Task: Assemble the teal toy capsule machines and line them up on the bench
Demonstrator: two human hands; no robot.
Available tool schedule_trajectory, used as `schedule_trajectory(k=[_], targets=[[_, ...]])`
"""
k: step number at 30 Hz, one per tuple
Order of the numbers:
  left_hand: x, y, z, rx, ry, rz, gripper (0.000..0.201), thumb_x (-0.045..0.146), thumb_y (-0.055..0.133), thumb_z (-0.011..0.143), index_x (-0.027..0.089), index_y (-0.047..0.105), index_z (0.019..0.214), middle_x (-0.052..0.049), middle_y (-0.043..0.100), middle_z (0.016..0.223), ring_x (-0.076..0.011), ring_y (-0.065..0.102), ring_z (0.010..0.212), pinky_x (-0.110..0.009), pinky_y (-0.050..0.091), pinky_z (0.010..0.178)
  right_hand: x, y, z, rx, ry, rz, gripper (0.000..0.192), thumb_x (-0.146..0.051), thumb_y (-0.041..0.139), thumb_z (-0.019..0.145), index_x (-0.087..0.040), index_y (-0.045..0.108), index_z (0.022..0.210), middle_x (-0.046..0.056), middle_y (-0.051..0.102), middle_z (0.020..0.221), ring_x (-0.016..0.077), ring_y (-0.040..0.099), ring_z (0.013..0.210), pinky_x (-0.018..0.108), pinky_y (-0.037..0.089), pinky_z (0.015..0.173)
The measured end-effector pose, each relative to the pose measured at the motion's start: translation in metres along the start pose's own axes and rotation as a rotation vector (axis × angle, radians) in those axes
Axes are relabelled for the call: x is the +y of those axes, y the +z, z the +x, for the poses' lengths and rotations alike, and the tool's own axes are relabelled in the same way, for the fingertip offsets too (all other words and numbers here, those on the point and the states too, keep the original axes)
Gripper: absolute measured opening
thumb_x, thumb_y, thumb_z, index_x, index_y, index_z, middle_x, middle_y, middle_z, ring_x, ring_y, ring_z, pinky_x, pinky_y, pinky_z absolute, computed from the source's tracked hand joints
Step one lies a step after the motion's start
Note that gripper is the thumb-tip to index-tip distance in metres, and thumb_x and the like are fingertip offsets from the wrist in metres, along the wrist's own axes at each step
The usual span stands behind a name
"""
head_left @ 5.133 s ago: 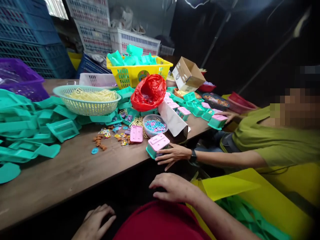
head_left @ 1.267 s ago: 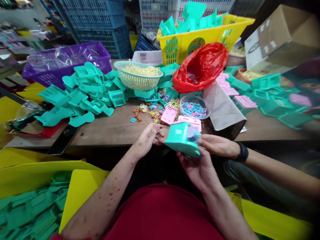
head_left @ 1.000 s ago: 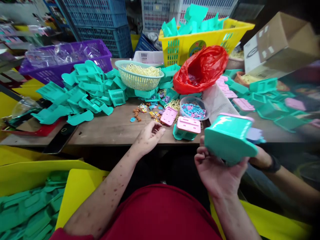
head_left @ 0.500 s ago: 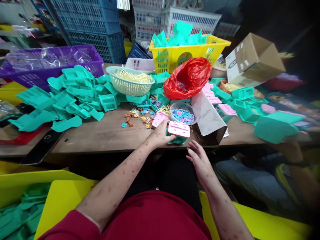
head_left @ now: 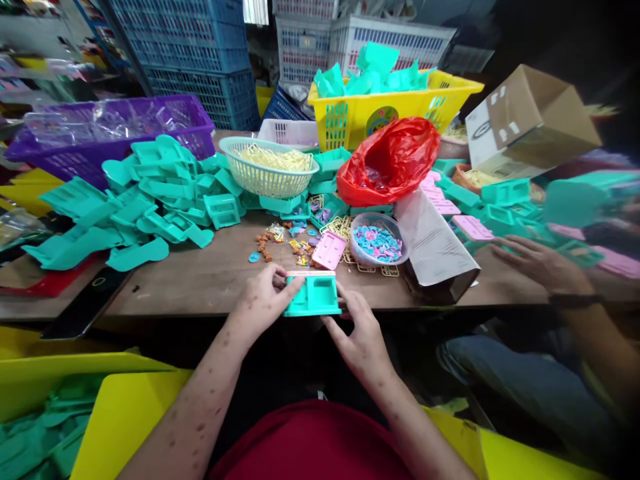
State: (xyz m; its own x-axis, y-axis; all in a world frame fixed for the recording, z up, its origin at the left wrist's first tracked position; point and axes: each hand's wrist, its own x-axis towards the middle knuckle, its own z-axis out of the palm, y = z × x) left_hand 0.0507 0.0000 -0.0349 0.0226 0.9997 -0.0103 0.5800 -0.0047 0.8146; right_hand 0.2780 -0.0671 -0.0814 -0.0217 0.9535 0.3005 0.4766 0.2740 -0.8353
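I hold a small teal plastic toy box [head_left: 314,294] with a pink top at the near edge of the wooden table [head_left: 200,280]. My left hand [head_left: 263,300] grips its left side and my right hand [head_left: 356,328] holds its right and lower side. Just behind it lie a loose pink lid [head_left: 329,250], a clear bowl of blue and pink small parts [head_left: 379,241] and scattered small coloured pieces [head_left: 280,239].
A heap of teal parts [head_left: 145,200] fills the left. Behind stand a light green basket [head_left: 267,167], red bag [head_left: 387,160], yellow basket [head_left: 390,107], purple basket [head_left: 100,130] and cardboard box [head_left: 530,123]. A co-worker's hand [head_left: 540,263] rests on the table at right. A phone [head_left: 85,303] lies at left.
My right hand passed one teal box away to the right. Both my hands then closed on the pink-topped teal box and pulled it to the table's near edge. The co-worker's hand moved right.
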Motion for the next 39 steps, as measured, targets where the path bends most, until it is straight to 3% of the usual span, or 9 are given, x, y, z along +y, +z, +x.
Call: schedule_trajectory(k=[5,9,13,16,20,24,29,32,39], targets=[[-0.021,-0.023,0.022,0.082,0.0,0.227,0.05,0.07,0.058,0.097,0.023,0.073,0.107,-0.011,0.08,0.111,-0.0307,0.076,0.102,-0.04,0.057,0.091,-0.003,0.028,0.036,-0.061,0.004,0.058,0.057,-0.034,0.071,0.103,-0.029,0.06,0.159,0.012,0.07,0.147,0.0275,0.075,0.12,0.044,0.069,0.098],[-0.027,-0.035,0.034,0.003,0.012,0.276,0.055,0.069,0.05,0.099,0.02,0.074,0.109,-0.015,0.078,0.116,-0.0341,0.074,0.11,-0.045,0.055,0.099,-0.005,0.024,0.053,-0.143,-0.001,0.023,0.048,-0.035,0.069,0.103,-0.029,0.068,0.151,0.01,0.076,0.143,0.0242,0.079,0.109,0.041,0.07,0.092],[-0.024,-0.057,0.042,0.001,0.028,0.153,0.062,0.076,0.054,0.097,0.022,0.072,0.121,-0.012,0.078,0.127,-0.0335,0.073,0.117,-0.045,0.055,0.101,-0.01,-0.027,0.08,-0.009,0.009,-0.158,0.035,-0.046,0.071,0.103,-0.025,0.081,0.129,0.008,0.085,0.118,0.0232,0.081,0.095,0.039,0.069,0.089],[-0.021,-0.08,0.047,0.026,0.026,0.189,0.054,0.072,0.056,0.097,0.024,0.074,0.114,-0.01,0.08,0.12,-0.0338,0.073,0.113,-0.045,0.054,0.097,-0.007,-0.076,0.115,0.153,0.033,-0.411,0.042,-0.055,0.066,0.104,-0.023,0.081,0.126,0.01,0.085,0.112,0.0257,0.081,0.093,0.04,0.067,0.084],[-0.024,-0.101,0.047,0.028,0.039,0.196,0.048,0.069,0.058,0.098,0.027,0.076,0.111,-0.006,0.082,0.109,-0.0307,0.075,0.099,-0.04,0.053,0.084,0.016,-0.11,0.16,-0.052,0.072,-0.656,0.049,-0.056,0.069,0.095,-0.021,0.08,0.129,0.012,0.084,0.11,0.0267,0.08,0.086,0.04,0.065,0.076],[-0.034,-0.103,0.035,-0.028,0.081,0.139,0.044,0.067,0.061,0.1,0.026,0.076,0.105,-0.006,0.082,0.104,-0.0297,0.075,0.097,-0.039,0.053,0.081,0.037,-0.109,0.181,-0.162,0.058,-0.695,0.047,-0.049,0.075,0.083,-0.022,0.086,0.119,0.011,0.082,0.109,0.0245,0.075,0.081,0.041,0.063,0.079],[-0.041,-0.103,0.014,-0.157,0.172,0.171,0.033,0.055,0.067,0.101,0.028,0.075,0.117,-0.005,0.08,0.114,-0.0261,0.075,0.095,-0.038,0.054,0.084,0.049,-0.108,0.187,-0.15,0.048,-0.711,0.048,-0.053,0.076,0.08,-0.023,0.089,0.116,0.009,0.079,0.095,0.0231,0.069,0.071,0.039,0.059,0.073],[-0.04,-0.105,0.005,-0.202,0.146,0.214,0.032,0.055,0.067,0.101,0.028,0.075,0.117,-0.004,0.08,0.113,-0.0259,0.075,0.095,-0.038,0.054,0.083,0.055,-0.109,0.185,-0.121,0.042,-0.69,0.042,-0.052,0.075,0.083,-0.023,0.089,0.11,0.009,0.081,0.098,0.026,0.073,0.079,0.041,0.058,0.076],[-0.018,-0.099,0.011,-0.035,0.088,0.282,0.039,0.06,0.061,0.103,0.026,0.078,0.107,-0.005,0.081,0.103,-0.0259,0.073,0.09,-0.036,0.051,0.081,0.069,-0.108,0.174,-0.035,0.024,-0.637,0.04,-0.05,0.073,0.087,-0.021,0.086,0.11,0.011,0.081,0.102,0.0263,0.073,0.082,0.041,0.058,0.078]])
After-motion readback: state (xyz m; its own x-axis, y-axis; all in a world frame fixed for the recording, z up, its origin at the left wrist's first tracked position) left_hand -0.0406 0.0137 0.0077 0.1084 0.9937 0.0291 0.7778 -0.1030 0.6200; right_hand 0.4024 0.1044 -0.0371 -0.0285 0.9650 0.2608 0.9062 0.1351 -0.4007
